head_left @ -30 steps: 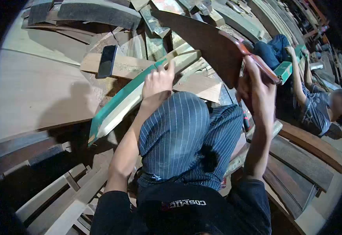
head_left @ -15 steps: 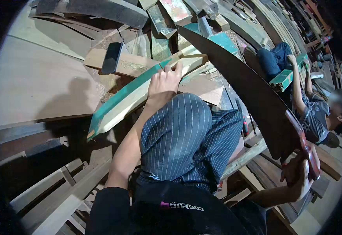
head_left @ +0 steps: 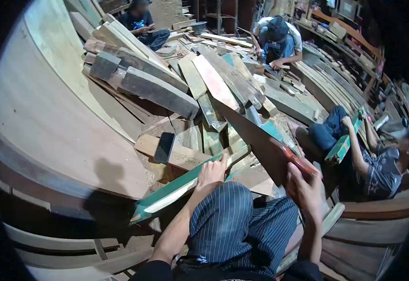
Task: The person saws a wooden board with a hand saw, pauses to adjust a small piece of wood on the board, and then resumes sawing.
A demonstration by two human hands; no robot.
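Note:
My left hand (head_left: pixel 212 172) is closed over the upper end of a wooden beam (head_left: pixel 167 195), green on one face and pale bare wood on another. The beam slants beside my bent knee in striped trousers. In my right hand (head_left: pixel 303 188) is a handsaw (head_left: pixel 250 135), gripped by its red handle. Its wide dark blade points forward and left, overlapping the area just past the beam's upper end. A black phone (head_left: pixel 164 148) lies on a short plank (head_left: pixel 188 157) behind the beam.
A pile of wood offcuts (head_left: pixel 216 86) spreads ahead. A large pale board (head_left: pixel 64 126) stands at left. At right, a seated person (head_left: pixel 377 164) holds another green beam (head_left: pixel 340 147). Two more people (head_left: pixel 279 42) sit farther back, one at the upper left.
My view has tilted up, showing more of the workshop. My right hand has brought the saw from the far right in toward the beam. The left hand stays on the beam.

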